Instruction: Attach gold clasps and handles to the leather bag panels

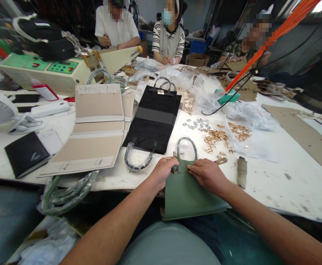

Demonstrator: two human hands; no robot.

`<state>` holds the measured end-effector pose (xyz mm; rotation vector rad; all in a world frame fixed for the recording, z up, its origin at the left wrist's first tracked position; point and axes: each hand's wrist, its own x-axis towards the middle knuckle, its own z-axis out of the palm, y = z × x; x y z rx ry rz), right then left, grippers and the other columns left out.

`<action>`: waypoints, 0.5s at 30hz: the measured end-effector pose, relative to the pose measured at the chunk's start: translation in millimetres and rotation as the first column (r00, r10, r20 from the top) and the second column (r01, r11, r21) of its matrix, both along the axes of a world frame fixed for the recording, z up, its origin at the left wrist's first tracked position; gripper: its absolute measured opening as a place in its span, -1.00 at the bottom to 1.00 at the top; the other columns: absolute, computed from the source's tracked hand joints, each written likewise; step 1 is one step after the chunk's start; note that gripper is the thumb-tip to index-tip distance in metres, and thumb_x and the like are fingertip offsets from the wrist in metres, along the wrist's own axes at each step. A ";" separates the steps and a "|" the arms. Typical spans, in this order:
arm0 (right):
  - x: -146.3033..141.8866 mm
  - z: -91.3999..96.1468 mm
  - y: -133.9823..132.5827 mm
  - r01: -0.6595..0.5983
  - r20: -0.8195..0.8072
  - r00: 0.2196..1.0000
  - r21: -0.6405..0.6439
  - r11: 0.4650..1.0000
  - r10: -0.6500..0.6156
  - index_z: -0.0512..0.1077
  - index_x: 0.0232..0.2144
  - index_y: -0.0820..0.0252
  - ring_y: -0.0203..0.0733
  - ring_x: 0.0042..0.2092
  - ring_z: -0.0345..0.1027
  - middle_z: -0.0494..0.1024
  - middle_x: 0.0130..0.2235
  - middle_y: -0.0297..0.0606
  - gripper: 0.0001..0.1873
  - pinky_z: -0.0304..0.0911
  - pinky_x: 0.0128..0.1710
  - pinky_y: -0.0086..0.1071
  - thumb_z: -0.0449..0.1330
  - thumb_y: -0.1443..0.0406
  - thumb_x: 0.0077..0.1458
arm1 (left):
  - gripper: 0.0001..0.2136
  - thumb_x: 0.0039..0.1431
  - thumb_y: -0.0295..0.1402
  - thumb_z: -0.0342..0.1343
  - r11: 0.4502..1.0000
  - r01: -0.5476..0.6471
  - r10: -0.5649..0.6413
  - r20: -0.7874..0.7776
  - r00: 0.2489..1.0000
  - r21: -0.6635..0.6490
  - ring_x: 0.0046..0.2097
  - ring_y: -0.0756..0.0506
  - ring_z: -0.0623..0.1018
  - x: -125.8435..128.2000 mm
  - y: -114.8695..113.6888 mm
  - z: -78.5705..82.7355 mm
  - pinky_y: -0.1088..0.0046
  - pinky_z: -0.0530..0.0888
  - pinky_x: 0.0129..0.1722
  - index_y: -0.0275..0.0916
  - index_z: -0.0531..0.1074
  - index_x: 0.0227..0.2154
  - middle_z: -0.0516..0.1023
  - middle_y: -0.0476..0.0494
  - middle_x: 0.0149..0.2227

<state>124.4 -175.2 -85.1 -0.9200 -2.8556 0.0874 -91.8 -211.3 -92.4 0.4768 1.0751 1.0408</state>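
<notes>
A green leather bag panel (188,200) hangs over the table's front edge toward my lap, its plastic-wrapped handle (188,140) standing up in a loop. My left hand (163,171) pinches the panel's upper left part, thumb beside a small gold metal fitting (174,162). Closed over the panel's upper right part is my right hand (209,176), its fingertips pressed near the handle's base. Whatever lies under those fingertips is hidden. A strap end with a gold plate (221,161) pokes out beyond my right hand.
Gold clasps (214,138) and grey metal plates (196,123) lie ahead. A thread spool (241,173) stands right. Black bag panels (152,117) and beige-lined panels (98,129) lie left, near a control machine (47,70). An orange cord (271,40) slants overhead. Several people sit opposite.
</notes>
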 end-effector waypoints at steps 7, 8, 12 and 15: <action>-10.4 5.5 -5.1 0.167 -0.104 0.980 -0.059 0.984 -0.172 0.62 -0.17 0.07 -0.12 -0.23 0.46 0.61 -0.31 -0.25 -0.79 0.22 -0.21 -0.29 0.16 0.26 0.38 | -0.85 -0.22 -0.33 0.25 1.000 -0.016 0.016 0.053 0.998 0.003 -0.59 -0.01 0.37 -5.2 -0.5 1.0 0.46 0.33 -0.55 -0.24 0.42 -0.55 0.41 0.03 -0.62; -11.9 6.3 -8.0 0.204 -0.141 0.968 -0.053 0.977 -0.210 0.62 -0.16 0.07 -0.11 -0.22 0.47 0.62 -0.29 -0.25 -0.81 0.23 -0.19 -0.28 0.18 0.24 0.37 | -0.84 -0.22 -0.32 0.25 1.000 -0.017 0.017 0.062 0.998 0.002 -0.59 -0.01 0.38 -6.2 -1.8 3.1 0.46 0.34 -0.54 -0.24 0.42 -0.54 0.41 0.03 -0.62; -14.6 23.6 -25.7 0.262 -0.266 0.937 0.106 0.959 -0.227 0.56 -0.01 0.10 -0.03 -0.15 0.48 0.63 -0.17 -0.17 -0.76 0.28 -0.12 -0.19 0.18 0.19 0.37 | -0.82 -0.24 -0.29 0.23 0.999 -0.030 0.026 0.083 0.996 0.044 -0.58 -0.03 0.39 -11.2 -9.9 21.6 0.43 0.36 -0.52 -0.24 0.43 -0.52 0.40 0.02 -0.62; -16.5 43.3 -43.7 0.308 -0.394 0.900 0.268 0.913 -0.188 0.51 0.08 0.09 0.03 -0.07 0.47 0.59 -0.05 -0.12 -0.69 0.29 -0.06 -0.10 0.19 0.17 0.35 | -0.80 -0.25 -0.33 0.23 0.989 -0.050 0.039 0.081 0.996 0.139 -0.56 -0.01 0.40 -18.4 -12.9 46.0 0.46 0.33 -0.50 -0.27 0.49 -0.46 0.44 0.01 -0.58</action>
